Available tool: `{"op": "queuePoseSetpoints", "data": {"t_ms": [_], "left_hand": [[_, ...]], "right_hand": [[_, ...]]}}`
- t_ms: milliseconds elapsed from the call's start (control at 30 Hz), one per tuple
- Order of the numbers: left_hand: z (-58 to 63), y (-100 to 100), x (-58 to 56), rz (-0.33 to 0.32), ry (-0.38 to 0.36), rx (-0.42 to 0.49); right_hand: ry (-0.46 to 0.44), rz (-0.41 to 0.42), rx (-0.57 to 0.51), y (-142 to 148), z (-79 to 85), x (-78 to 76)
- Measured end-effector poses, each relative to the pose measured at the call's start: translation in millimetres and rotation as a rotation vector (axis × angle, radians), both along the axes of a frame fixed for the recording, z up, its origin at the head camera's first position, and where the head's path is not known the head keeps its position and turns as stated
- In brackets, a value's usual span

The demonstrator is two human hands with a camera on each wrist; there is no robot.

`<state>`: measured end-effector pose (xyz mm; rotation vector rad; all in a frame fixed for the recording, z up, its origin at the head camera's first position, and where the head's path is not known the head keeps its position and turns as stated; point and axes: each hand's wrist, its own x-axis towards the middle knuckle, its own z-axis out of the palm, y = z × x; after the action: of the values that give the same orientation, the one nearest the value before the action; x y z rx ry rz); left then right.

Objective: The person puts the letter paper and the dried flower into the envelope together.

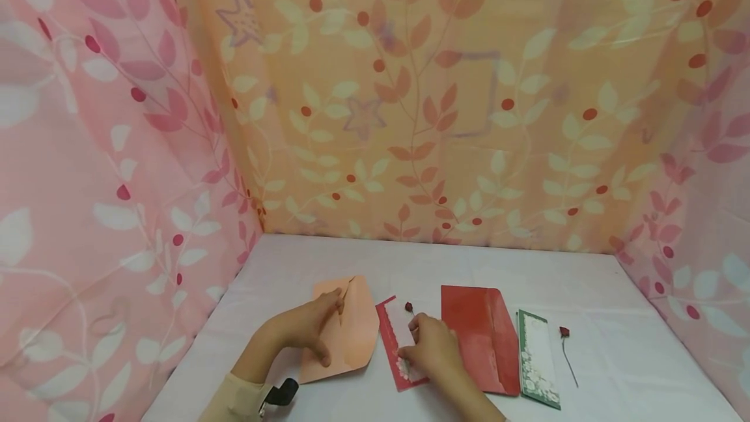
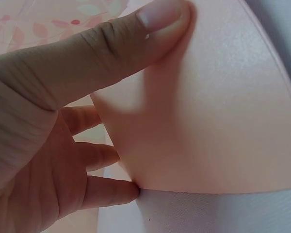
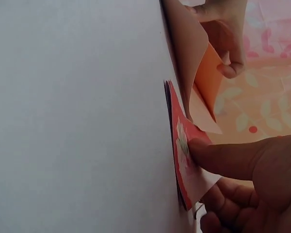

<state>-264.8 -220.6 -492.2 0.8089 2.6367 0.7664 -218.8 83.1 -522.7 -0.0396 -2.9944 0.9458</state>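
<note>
On the left of the table, a peach envelope (image 1: 357,344) lies with its flap towards the right. My left hand (image 1: 307,327) spans it and holds its pocket edge, thumb on the paper and fingers at the slit. Its thumb (image 2: 136,39) lies over the peach paper in the left wrist view. Beside it, my right hand (image 1: 436,347) pinches a red card (image 1: 387,324) with a white panel and pale flowers, thumb on the printed face (image 3: 182,145). A small dried rose (image 1: 409,307) shows by the right fingers, its stem partly hidden.
Right of the card lies a red envelope (image 1: 474,337), partly behind the right hand. Farther right are a green card (image 1: 536,357) with white flowers and another small rose (image 1: 564,332). A patterned curtain (image 1: 410,116) surrounds the white table (image 1: 469,262).
</note>
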Motion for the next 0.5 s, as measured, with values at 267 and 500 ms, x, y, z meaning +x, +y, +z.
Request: {"op": "queuePoseSetpoints", "data": {"t_ms": [267,500], "left_hand": [[2.1,2,1.8,0.013,-0.021,-0.009],[4.7,2,2.5,0.014,-0.026,-0.007]], "right_hand": [[-0.124,0.125,-0.145,11,9.2,-2.0],[-0.19,0.253,-0.297,21,12.9,-5.5]]}}
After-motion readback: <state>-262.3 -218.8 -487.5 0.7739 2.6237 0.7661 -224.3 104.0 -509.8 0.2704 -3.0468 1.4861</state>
